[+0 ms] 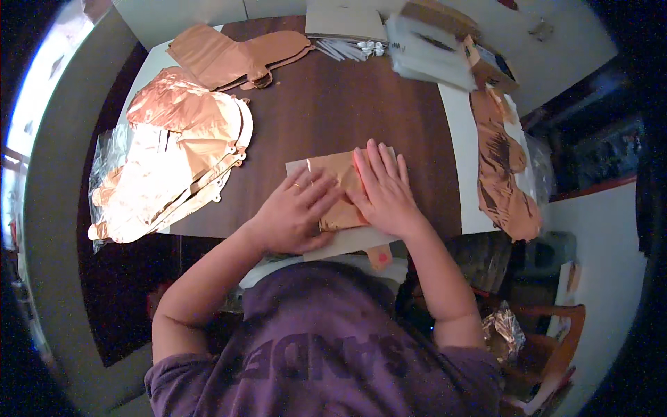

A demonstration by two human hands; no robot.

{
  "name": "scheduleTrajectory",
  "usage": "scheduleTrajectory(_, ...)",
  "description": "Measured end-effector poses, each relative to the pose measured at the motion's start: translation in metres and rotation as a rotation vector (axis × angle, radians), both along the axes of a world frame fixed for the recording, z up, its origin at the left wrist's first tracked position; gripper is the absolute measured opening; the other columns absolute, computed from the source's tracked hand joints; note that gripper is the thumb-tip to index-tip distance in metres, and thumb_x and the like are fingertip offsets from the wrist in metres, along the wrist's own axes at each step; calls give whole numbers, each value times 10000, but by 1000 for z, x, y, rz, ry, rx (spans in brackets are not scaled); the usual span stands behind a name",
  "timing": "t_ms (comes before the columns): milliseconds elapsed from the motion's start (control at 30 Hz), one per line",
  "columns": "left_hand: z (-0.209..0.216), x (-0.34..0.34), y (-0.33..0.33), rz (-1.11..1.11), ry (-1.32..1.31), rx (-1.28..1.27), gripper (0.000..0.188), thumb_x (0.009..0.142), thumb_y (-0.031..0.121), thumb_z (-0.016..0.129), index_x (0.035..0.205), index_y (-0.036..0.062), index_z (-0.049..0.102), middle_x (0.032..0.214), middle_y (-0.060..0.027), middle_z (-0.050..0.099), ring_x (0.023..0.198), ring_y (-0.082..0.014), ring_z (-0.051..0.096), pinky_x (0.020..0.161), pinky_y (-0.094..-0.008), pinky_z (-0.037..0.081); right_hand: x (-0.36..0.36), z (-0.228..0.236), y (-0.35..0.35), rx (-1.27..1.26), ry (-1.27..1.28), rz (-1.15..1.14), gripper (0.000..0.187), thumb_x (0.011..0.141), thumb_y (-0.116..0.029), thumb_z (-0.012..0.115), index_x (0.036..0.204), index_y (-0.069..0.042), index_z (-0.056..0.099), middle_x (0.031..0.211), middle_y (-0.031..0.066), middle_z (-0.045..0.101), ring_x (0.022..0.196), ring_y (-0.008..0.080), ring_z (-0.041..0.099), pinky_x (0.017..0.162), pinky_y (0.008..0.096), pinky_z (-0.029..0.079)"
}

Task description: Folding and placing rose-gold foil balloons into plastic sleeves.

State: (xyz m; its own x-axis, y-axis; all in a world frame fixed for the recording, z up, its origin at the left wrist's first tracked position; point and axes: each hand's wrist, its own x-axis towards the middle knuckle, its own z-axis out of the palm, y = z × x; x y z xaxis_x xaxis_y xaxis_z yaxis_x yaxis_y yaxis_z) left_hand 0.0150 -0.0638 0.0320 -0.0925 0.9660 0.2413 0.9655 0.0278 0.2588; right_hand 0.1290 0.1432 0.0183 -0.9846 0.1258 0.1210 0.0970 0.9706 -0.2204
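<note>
Worktop, dark brown w/ pale strips at L & R. Big shiny pile of coppery foil shapes on L side; smaller flat foil stack at far L; one long foil shape at R edge. Pale sheet at near edge, ctr, w/ the folded foil piece on top, under/between the hands. R hand flat, palm down, fingers straight, on foil's R part, gripping nothing. L hand half-open, fingers loosely bent over L part; no grip visible, can't tell how firmly it touches. Thin white sticks at far edge.

Step in hand looks like flattening/folding the foil; next move prob. calls for R hand steady, L smoothing w/o creasing.
</note>
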Motion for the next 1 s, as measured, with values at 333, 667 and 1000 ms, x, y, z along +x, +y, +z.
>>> scheduleTrajectory(333, 6, -4, 18, -56, 115, 100, 665, 740, 359, 695, 1287, 20, 527, 1326, -218, 509, 1274, -418, 448, 1070, -521, 359, -4, 3, 4, -61, -51, -62, 664, 939, -349, 496, 1490, -61, 265, 1553, 216, 210, 1447, 358, 184, 1170, 498, 117)
scheduleTrajectory(667, -13, -30, 19, -62, -26, 147, 670, 644, 314, 728, 1209, 8, 537, 1313, -221, 510, 1253, -410, 466, 1078, -481, 371, 127, 34, 3, -530, -61, -629, 252, 891, -251, 659, 889, 1, 665, 779, 142, 684, 651, 206, 658, 585, 348, 492)
scheduleTrajectory(1000, -3, -49, 25, -190, -16, 109, 551, 721, 238, 642, 1213, 10, 542, 1289, -231, 525, 1223, -422, 486, 1063, -489, 385, 127, 28, -22, -1590, -61, -556, 224, 934, -160, 572, 1093, -4, 560, 818, 129, 685, 673, 195, 671, 619, 303, 543)
